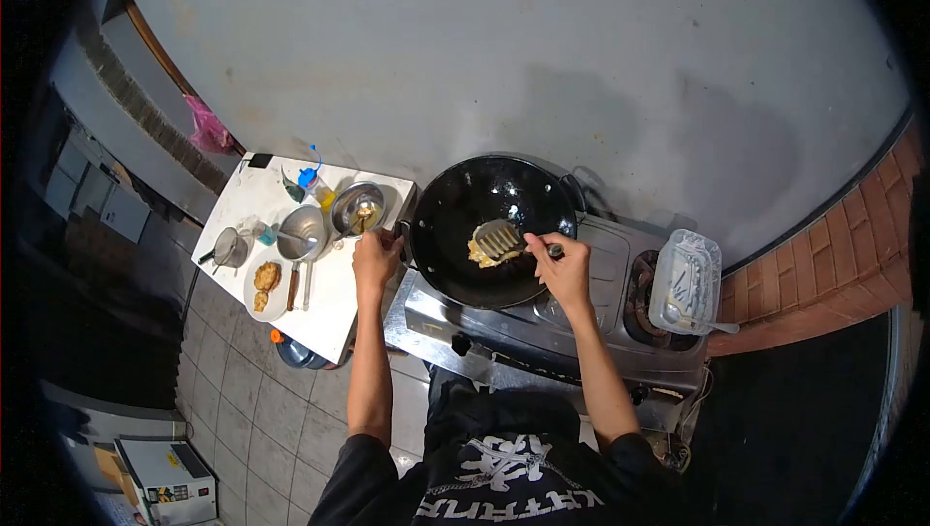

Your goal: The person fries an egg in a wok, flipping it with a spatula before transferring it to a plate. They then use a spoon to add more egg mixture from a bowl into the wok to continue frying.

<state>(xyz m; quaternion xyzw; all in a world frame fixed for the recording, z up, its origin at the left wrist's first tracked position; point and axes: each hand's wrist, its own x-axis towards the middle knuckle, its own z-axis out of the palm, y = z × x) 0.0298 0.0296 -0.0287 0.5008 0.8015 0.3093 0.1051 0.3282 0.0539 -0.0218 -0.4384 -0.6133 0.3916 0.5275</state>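
A black wok (455, 206) sits on the stove, tilted slightly in my view. My left hand (376, 260) is closed at the wok's left handle (405, 243), its fingers mostly hidden behind the knuckles. In my right hand (565, 264) is the handle of a slotted spatula (502, 238), reaching in from the right. The spatula's slotted head rests over a piece of yellowish fried food (479, 255), partly covering it, on the wok's bottom. The wok's second handle (575, 190) stands free at the upper right.
On the white table (334, 327) at left are a plate (260, 307) of fried food, two metal bowls (302, 226), a strainer (230, 249) and a bottle (313, 182). A plastic container (685, 284) stands on the metal stove (620, 352) at right. A wall rises behind.
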